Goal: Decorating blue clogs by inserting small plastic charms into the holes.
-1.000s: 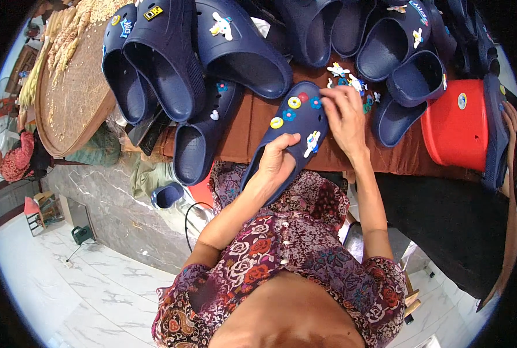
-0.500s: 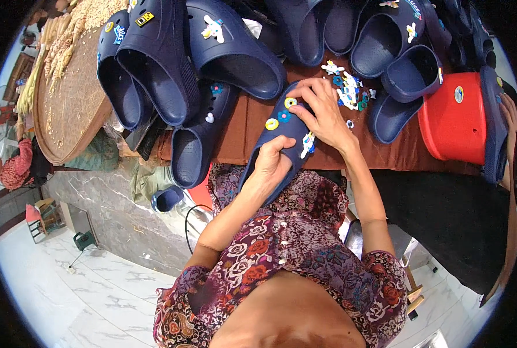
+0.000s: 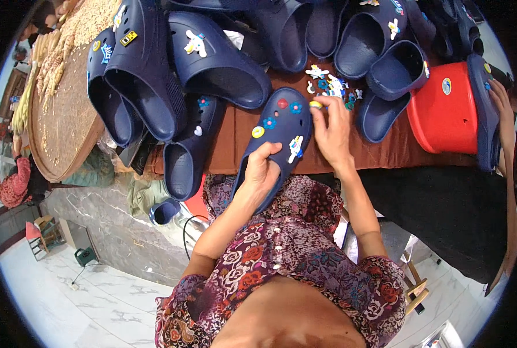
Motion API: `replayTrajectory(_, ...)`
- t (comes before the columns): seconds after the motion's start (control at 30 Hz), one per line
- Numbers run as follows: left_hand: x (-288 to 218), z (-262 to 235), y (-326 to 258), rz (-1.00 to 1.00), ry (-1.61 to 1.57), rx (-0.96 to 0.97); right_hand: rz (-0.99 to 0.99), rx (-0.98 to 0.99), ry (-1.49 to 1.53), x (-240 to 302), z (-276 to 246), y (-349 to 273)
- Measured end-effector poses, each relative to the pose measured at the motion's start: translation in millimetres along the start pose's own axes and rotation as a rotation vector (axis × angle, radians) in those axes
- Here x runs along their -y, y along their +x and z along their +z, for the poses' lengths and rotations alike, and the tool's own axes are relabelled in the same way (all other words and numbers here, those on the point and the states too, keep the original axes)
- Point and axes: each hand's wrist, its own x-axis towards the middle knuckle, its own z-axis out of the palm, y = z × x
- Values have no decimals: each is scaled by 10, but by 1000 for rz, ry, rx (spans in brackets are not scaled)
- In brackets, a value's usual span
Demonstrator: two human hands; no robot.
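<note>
A navy clog (image 3: 301,123) is held tilted over the near table edge, toe pointing away from me. My left hand (image 3: 262,169) grips its side, thumb on the upper. On the upper sit a yellow-and-white ring charm (image 3: 258,132), two blue flower charms (image 3: 269,123), a red charm (image 3: 282,104) and a white character charm (image 3: 295,148). Just right of the toe, my right hand (image 3: 332,130) pinches a small yellow-and-white charm (image 3: 316,105), partly covered by the fingers. A pile of loose charms (image 3: 332,86) lies beyond that hand.
Several navy clogs (image 3: 218,64) crowd the brown cloth (image 3: 235,148) on both sides. At right stands a red bin (image 3: 444,124); another person's hand (image 3: 502,107) holds a clog beside it. A round woven tray (image 3: 67,127) with grain stands at left, another person (image 3: 18,182) beyond.
My right hand has moved off the clog to the right, taking a yellow-and-white charm from its upper. The red charm now shows. My left hand keeps its grip.
</note>
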Motion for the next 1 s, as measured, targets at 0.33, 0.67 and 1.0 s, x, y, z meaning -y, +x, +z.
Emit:
replayTrajectory(0.33,74,-102,17,45,47,-52,67,47,-469,-663,-137,96)
replayTrajectory(0.67,45,-40,-131,74,-72,-38,269,128,-410,-559,106,52)
replayTrajectory(1.0,21,-59,-126,53,-140,-22,241,126,-477,-544,56,148)
